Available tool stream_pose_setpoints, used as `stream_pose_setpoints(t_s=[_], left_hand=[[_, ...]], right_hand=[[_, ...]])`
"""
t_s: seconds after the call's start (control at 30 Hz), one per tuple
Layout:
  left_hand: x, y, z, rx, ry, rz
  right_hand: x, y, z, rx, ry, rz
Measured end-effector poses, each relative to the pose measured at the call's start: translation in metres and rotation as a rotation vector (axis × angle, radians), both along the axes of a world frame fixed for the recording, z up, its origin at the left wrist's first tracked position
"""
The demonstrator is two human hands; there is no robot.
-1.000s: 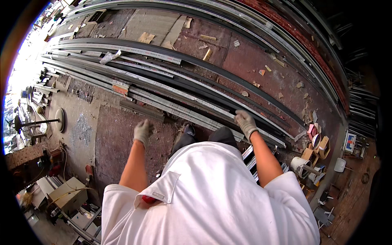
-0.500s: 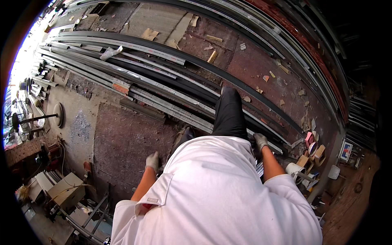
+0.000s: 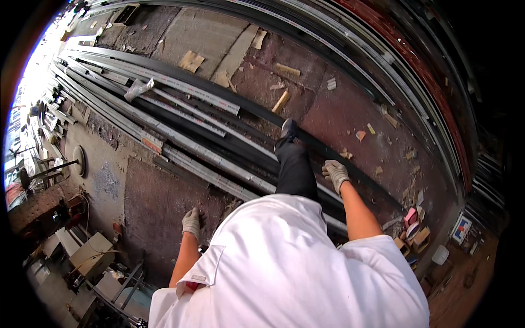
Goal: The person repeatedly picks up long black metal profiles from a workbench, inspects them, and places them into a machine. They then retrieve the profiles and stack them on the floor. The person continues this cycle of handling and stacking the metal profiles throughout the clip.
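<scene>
Monitoring remotely, I flag a trip hazard — the shoe (image 3: 288, 128) just above frame centre could catch or roll on the loose bars (image 3: 219, 158) running from upper left toward lower right — with left hand (image 3: 191, 223) and right hand (image 3: 336, 173) half-curled, apparently empty, though full closure I cannot tell.

Seeing a plastic bag (image 3: 138, 89) on the bar bundle (image 3: 216, 159) now; spotting cardboard (image 3: 191, 61) and a wood stick (image 3: 281, 101) beyond it; catching a box (image 3: 421, 239) near its right end, a stand (image 3: 80, 160) before its left part.
</scene>
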State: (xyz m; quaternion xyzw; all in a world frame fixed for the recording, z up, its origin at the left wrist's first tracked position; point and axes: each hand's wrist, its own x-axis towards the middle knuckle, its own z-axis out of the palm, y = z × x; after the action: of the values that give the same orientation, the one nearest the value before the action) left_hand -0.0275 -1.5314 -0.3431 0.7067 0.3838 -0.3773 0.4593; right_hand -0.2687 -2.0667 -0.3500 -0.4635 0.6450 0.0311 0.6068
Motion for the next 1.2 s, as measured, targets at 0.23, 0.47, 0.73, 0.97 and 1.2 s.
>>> stream_pose_setpoints(t_s=[0.23, 0.47, 0.73, 0.97, 1.2], left_hand=[[0.122, -0.274, 0.059, -0.147, -0.136, -0.371], [0.21, -0.43, 0.126, -0.323, -0.476, -0.529], [0.232, -0.346, 0.049, -0.068, -0.14, -0.114], [0.308, -0.405, 0.054, 0.326, 0.057, -0.522], [0.587, -0.549, 0.031, -0.117, -0.291, -0.385]], right_hand=[[0.101, -0.19, 0.036, 0.038, -0.042, -0.001], [0.141, -0.305, 0.044, -0.07, -0.041, -0.055], [0.198, -0.299, 0.01, 0.041, 0.093, 0.149], [0.286, -0.344, 0.007, 0.036, 0.136, 0.056], [0.462, -0.417, 0.0, -0.009, 0.092, 0.1]])
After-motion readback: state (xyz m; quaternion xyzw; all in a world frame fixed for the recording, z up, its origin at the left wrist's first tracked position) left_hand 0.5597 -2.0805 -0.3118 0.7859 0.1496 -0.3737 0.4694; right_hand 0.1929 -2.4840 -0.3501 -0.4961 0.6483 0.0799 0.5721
